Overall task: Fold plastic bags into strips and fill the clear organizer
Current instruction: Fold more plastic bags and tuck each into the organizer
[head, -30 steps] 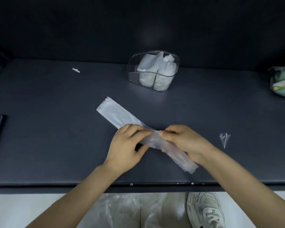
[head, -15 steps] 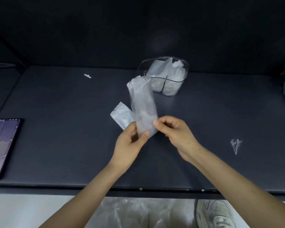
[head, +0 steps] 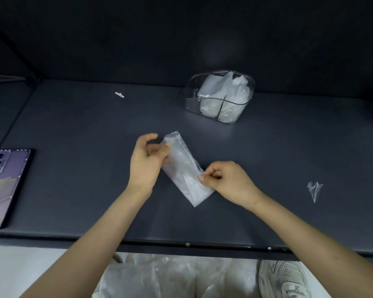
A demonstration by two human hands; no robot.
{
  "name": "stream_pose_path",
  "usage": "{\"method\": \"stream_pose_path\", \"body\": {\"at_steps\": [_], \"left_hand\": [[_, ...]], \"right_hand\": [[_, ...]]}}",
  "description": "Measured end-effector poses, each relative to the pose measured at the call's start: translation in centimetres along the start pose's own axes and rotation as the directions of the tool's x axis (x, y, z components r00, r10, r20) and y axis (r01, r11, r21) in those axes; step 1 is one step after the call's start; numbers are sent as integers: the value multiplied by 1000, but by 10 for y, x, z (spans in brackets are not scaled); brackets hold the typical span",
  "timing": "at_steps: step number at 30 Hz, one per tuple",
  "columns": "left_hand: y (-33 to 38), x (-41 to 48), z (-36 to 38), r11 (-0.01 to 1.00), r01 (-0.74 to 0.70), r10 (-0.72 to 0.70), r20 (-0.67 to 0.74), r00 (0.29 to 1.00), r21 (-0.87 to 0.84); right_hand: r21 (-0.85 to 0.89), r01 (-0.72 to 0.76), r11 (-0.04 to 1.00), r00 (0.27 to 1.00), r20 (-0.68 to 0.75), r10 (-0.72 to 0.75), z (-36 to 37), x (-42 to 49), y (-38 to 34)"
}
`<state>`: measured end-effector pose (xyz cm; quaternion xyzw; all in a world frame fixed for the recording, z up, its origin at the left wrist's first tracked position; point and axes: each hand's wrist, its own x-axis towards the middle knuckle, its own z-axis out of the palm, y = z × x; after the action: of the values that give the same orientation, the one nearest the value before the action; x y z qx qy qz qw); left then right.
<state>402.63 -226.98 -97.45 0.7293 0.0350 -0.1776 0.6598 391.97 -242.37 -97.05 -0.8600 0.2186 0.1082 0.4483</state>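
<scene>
Bag (head: 184, 168), already a doubled-over strip, lies flat-ish on the worktop (head: 73, 190) right btwn the hands. Its long axis runs diagonal, far end up-left and near end down-right toward the worktop's front edge. Organizer (head: 191, 97) sits well apart, further back and to the right, roughly off the R shoulder side, so R hand (head: 226, 181) is the nearer one for a drop-in. L hand (head: 146, 162) is at the strip's far-left edge, fingers curled w/ tips on the plastic and thumb arched above. It looks like a light grip on that edge, tho the exact contact is partly hidden. R hand is closed down narrow, thumb + forefinger pinching the strip's right edge near the lower end. Organizer already has white folded bags in the back and right sections. Its left section looks bare, but the clear walls make that hard to call. My read: the next fold or lift should go along the diagonal, then carry back-right.
</scene>
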Motion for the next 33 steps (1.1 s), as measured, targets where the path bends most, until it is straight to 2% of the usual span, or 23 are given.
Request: {"method": "stream_pose_path", "body": {"at_steps": [3,4,5,6,7,8,10,12,16,21,24,25,26,28,29,30,33], "left_hand": [[-3,9,-2,981,-60,82,-110,990,186],[-5,9,-5,923,-163,223,-138,965,350],[-6,8,-10,789,-306,417,-100,903,533],[-9,7,-14,597,-449,590,15,807,665],[-12,5,-16,413,-571,689,167,705,709],[-17,4,-18,282,-674,711,323,625,683],[-27,0,-18,180,-789,633,544,550,588],[-36,-6,-16,168,-809,547,629,552,564],[-49,-17,-20,167,-764,478,627,615,623],[-55,-31,-24,43,-718,413,642,646,695],[-55,-34,-24,-2,-693,390,639,664,721],[-55,-34,-24,-4,-688,385,636,669,726],[-55,-34,-24,-5,-685,384,634,672,729],[-57,-35,-24,-12,-680,383,632,674,733],[-58,-35,-24,-15,-678,386,629,675,735],[-58,-35,-24,-13,-674,386,626,678,738],[-60,-38,-24,12,-658,372,608,702,753]], "right_hand": [[-69,27,997,1000,-13,-28,3,1,1],[-79,33,996,999,-14,-34,3,1,1],[-85,36,996,999,-11,-38,3,1,1],[-84,39,996,999,-8,-40,2,1,1],[-82,41,996,999,-5,-42,2,1,1],[-82,43,996,999,-2,-43,2,1,1],[-95,54,994,999,2,-54,2,0,0],[-119,59,991,998,2,-60,3,-1,0],[-135,56,989,998,1,-56,3,-1,0],[-167,60,984,998,-20,-64,4,-2,0],[-108,40,993,998,-48,-46,4,-5,2],[-144,71,987,990,-113,-88,5,-7,3],[-237,140,961,957,-219,-193,8,-10,5],[-453,275,848,824,-344,-451,19,-17,8],[-530,315,787,780,-327,-533,27,-21,10],[-591,343,730,768,-272,-581,36,-22,15],[-678,358,641,823,-95,-560,53,-24,31]]}}
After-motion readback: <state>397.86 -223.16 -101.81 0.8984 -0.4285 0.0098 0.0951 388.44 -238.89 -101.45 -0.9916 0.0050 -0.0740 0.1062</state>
